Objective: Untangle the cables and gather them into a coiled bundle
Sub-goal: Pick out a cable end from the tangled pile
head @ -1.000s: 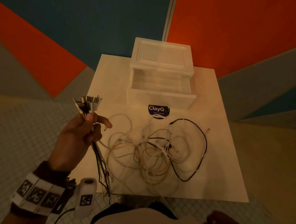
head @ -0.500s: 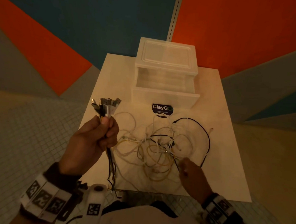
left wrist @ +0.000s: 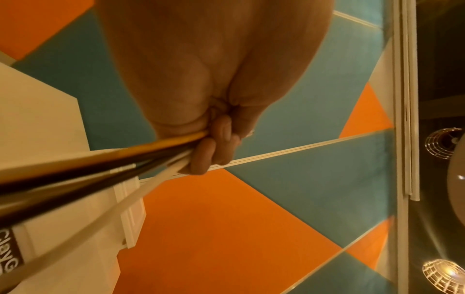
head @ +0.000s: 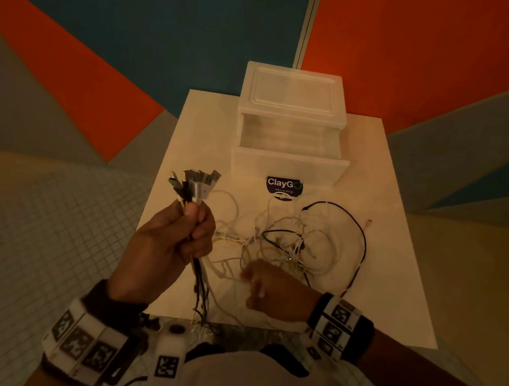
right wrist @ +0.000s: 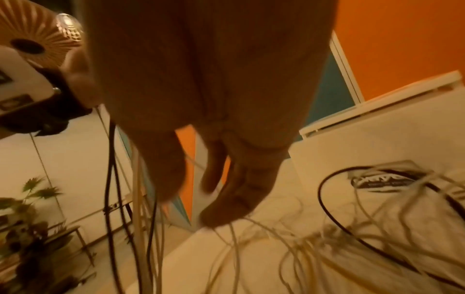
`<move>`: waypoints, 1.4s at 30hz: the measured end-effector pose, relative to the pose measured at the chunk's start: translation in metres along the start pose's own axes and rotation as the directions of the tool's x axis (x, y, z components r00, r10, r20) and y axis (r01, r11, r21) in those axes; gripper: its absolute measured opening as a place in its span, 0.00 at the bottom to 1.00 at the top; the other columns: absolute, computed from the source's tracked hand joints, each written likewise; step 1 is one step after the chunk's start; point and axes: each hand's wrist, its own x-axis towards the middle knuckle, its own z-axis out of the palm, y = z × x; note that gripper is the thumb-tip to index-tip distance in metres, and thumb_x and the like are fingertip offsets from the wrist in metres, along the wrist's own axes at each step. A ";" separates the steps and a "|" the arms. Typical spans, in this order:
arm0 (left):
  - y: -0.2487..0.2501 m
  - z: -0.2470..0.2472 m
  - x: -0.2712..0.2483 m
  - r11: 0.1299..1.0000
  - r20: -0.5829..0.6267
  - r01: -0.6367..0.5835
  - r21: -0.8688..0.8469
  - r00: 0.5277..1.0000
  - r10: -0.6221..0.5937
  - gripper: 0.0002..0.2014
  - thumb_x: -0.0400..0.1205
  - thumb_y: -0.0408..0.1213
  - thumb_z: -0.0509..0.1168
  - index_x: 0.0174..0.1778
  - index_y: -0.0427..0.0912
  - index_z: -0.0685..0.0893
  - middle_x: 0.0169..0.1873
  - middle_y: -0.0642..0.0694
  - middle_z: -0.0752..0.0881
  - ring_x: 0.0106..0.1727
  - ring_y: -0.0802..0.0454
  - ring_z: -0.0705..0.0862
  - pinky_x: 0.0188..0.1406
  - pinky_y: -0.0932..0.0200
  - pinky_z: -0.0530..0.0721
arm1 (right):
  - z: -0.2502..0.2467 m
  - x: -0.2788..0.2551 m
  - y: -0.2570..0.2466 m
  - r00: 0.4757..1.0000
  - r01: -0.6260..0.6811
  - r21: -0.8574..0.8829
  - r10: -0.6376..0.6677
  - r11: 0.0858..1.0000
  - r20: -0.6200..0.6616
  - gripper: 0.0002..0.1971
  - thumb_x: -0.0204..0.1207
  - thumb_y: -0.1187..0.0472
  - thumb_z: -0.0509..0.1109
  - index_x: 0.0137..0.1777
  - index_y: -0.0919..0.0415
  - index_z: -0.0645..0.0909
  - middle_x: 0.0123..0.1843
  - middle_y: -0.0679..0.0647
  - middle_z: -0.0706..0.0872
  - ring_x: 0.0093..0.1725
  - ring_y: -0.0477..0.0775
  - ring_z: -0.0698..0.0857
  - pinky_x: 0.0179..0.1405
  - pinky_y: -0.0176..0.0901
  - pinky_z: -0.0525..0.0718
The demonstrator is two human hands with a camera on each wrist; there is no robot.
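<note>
My left hand is raised over the table's left front and grips a bundle of cable ends, their plugs fanning out above my fist. Black, yellow and white cables run taut out of that fist and hang down past the table edge. A tangle of white, yellow and black cables lies on the white table. My right hand hovers low over the near side of the tangle, blurred, its fingers hanging loosely spread above the white strands with nothing gripped.
A translucent plastic drawer box stands at the back of the table with its drawer pulled out toward me. A dark ClayGo sticker lies just in front of it. The right part of the table is bare; the floor drops away on all sides.
My left hand has shifted right with the bundle of plugs. My right hand came up from below the table and moved left over the near side of the tangle.
</note>
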 end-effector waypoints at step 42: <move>0.000 -0.047 -0.002 1.000 -0.131 -0.025 0.004 0.991 0.025 0.19 0.73 0.48 0.75 0.40 0.40 0.74 0.31 0.49 0.69 0.27 0.57 0.63 0.26 0.63 0.68 | -0.081 0.041 0.045 0.753 -0.075 0.076 0.107 0.994 -0.650 0.06 0.84 0.62 0.57 0.47 0.50 0.71 0.37 0.53 0.87 0.37 0.59 0.86 0.37 0.55 0.83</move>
